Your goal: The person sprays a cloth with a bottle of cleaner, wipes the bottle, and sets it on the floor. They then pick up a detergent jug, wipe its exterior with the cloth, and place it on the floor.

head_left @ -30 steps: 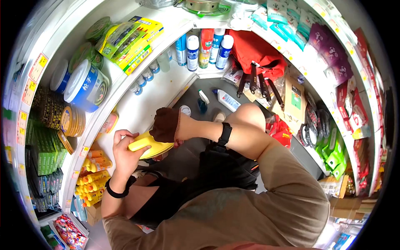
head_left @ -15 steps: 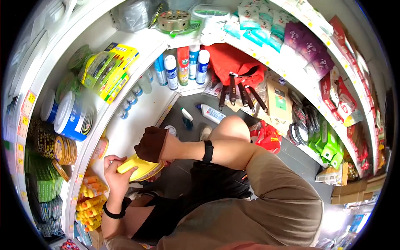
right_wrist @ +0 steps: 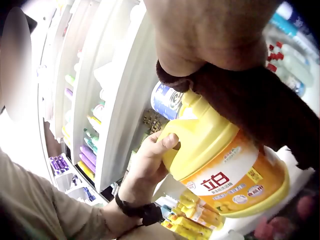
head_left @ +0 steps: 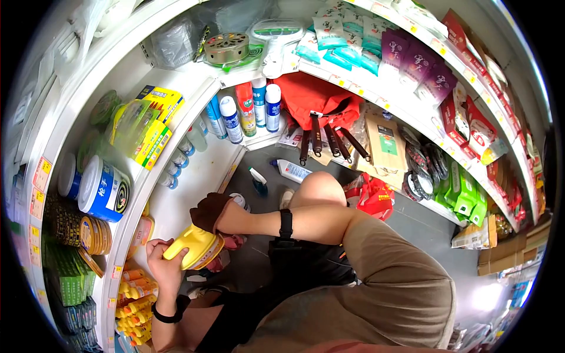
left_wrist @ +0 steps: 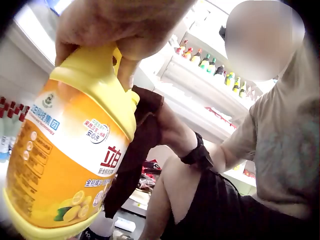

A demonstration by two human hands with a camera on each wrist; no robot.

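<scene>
My left hand [head_left: 168, 265] grips the handle of a yellow jug of dish soap [left_wrist: 65, 155]. The jug is tilted, and its orange label with lemons faces the left wrist camera. A dark brown cloth [right_wrist: 255, 100] covers the fingers of my right hand [right_wrist: 215, 35], which holds it close against the jug's upper side near the cap. In the left wrist view the cloth [left_wrist: 132, 160] hangs down behind the jug. The right fingertips are hidden beneath the cloth.
Lower shelf [head_left: 203, 170] lies ahead, with yellow bottles [head_left: 135, 306] by the left wrist. Spray cans [head_left: 231, 120] stand in the corner. A spray bottle [head_left: 258, 181] and a white bottle [head_left: 292, 171] are on the floor. A red bag [head_left: 371, 197] lies by the knee.
The head view has shifted, so the shelves sit further left. The jug has turned, showing more of its side, and the cloth hand now lies at its upper end.
</scene>
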